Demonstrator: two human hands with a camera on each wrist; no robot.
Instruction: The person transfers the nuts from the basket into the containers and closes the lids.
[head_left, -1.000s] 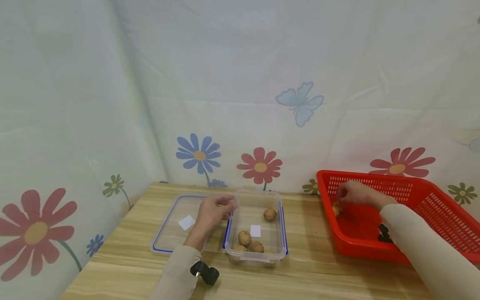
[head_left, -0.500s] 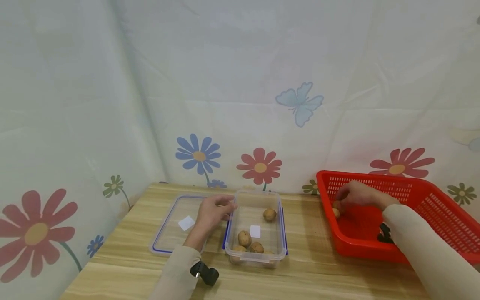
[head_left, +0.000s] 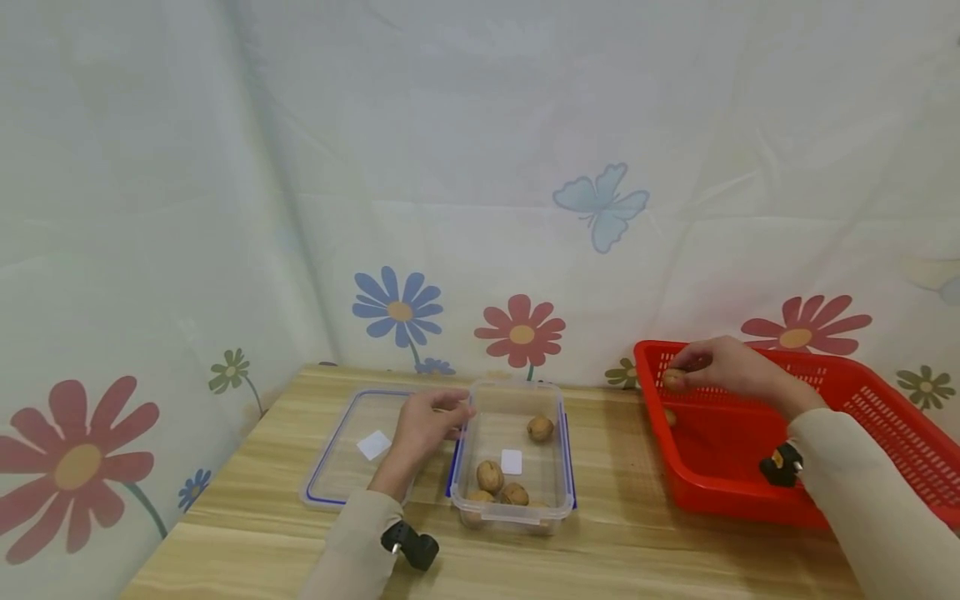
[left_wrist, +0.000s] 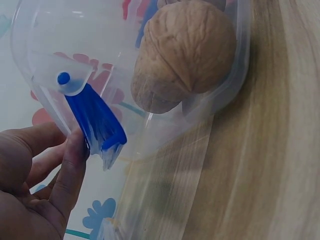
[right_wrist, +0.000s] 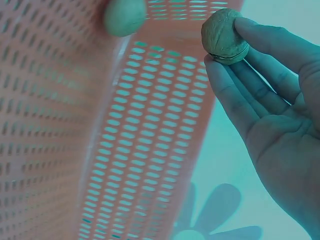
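Observation:
My right hand (head_left: 723,367) pinches a walnut (head_left: 675,381) between thumb and fingertips, raised inside the left end of the red basket (head_left: 738,490). The right wrist view shows this walnut (right_wrist: 225,37) at the fingertips. Lower down in the basket lies another walnut (head_left: 671,417). At the left rim of a clear plastic container (head_left: 512,521), my left hand (head_left: 427,423) holds the edge, thumb and fingers beside the blue clip (left_wrist: 97,117). One walnut (head_left: 540,428) sits toward the container's back right; several more, such as this walnut (head_left: 490,477), gather at its near end.
A clear lid (head_left: 341,454) with a blue seal lies on the wooden table (head_left: 607,550), left of the container and partly behind the left hand. A white label (head_left: 512,462) shows in the container. A flowered curtain (head_left: 450,167) hangs behind the table.
My right hand has risen from the basket's floor with a walnut in its fingertips, leaving another walnut below. The left hand and the container have stayed in place.

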